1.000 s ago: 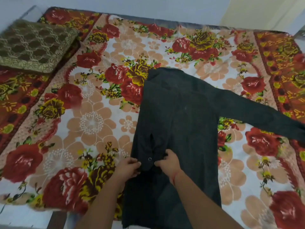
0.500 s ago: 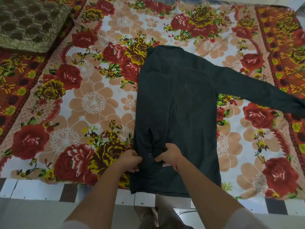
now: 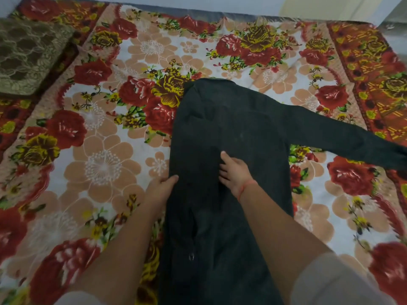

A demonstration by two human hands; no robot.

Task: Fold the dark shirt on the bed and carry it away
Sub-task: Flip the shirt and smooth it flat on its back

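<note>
One dark shirt [image 3: 231,139] is lying lengthwise on the bed [image 3: 105,164], running from under both hands away toward the far side, collar end farthest from them. Two bare hands are working on it. The right hand [image 3: 233,172] is resting flat on the middle of the cloth, its fingers straight and slightly spread, pressing down and holding nothing. The left hand [image 3: 160,188] is sitting just to its left, at the shirt's folded left edge, thumb lying on the dark fabric; its fingers are tucking out of sight at the fold, so whether it is gripping cannot be told. One sleeve [image 3: 341,137] is stretching away beyond and to the right of the right hand, across the red and peach floral bedspread, reaching the frame's edge. One small button [image 3: 191,256] is showing on the fabric between the two forearms, nearer than the hands. One red thread [image 3: 245,187] is circling the right wrist. One olive patterned cushion [image 3: 28,56] is lying well apart, far off to the left of the left hand, near the bed's far corner.
</note>
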